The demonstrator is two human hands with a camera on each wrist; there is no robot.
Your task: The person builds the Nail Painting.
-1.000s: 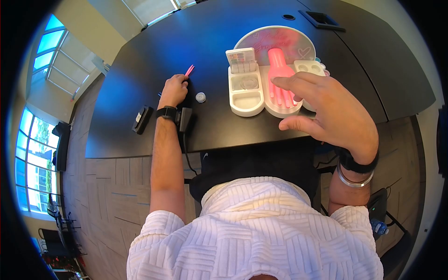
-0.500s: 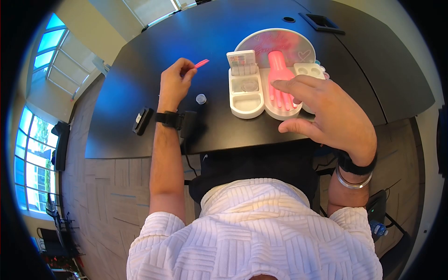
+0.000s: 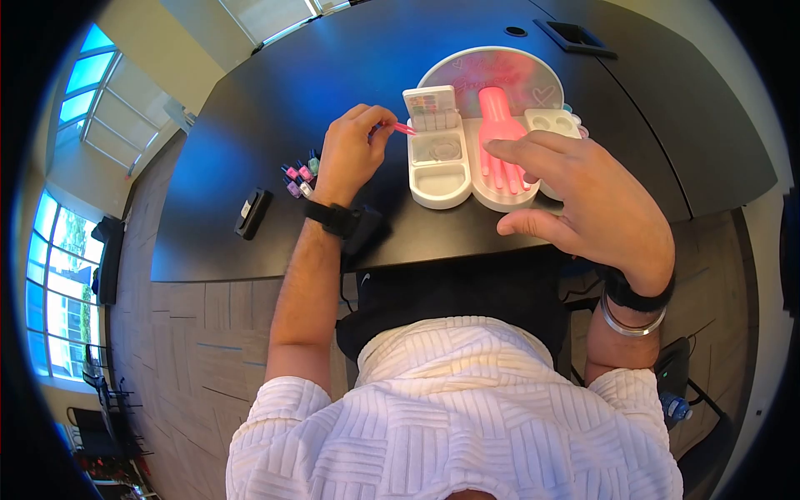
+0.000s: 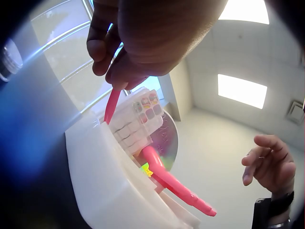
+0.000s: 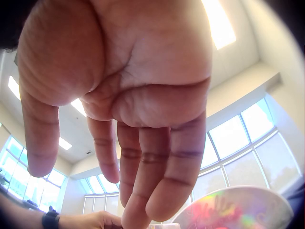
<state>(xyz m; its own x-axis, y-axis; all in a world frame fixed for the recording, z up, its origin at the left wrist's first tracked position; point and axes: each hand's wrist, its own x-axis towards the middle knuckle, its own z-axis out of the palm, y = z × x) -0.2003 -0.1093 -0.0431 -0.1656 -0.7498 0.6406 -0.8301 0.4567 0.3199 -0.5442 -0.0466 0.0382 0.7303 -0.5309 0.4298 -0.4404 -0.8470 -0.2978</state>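
My left hand [image 3: 354, 154] pinches pink tweezers [image 3: 404, 128], whose tips reach the left edge of a white nail-salon stand [image 3: 442, 202]. The left wrist view shows the tweezers [image 4: 112, 106] pointing down at the stand's rim. On the stand lies a pink model hand [image 3: 497, 129], fingers toward the person. Behind the left compartments a card of small nail designs [image 3: 430, 102] leans upright. My right hand [image 3: 583, 187] hovers with loosely bent fingers over the right side of the stand, overlapping the model hand's fingers in the head view; its palm [image 5: 143, 57] holds nothing.
Several nail polish bottles [image 3: 302, 172] stand beside the left wrist. A black case [image 3: 252, 214] lies near the table's left edge. The stand's round, shiny back panel [image 3: 467, 75] rises behind the model hand. A table grommet [image 3: 515, 32] sits at the back.
My left hand has lifted from the left of the table and moved right to the stand with the tweezers. The polish bottles have come into view. My right hand has barely moved.
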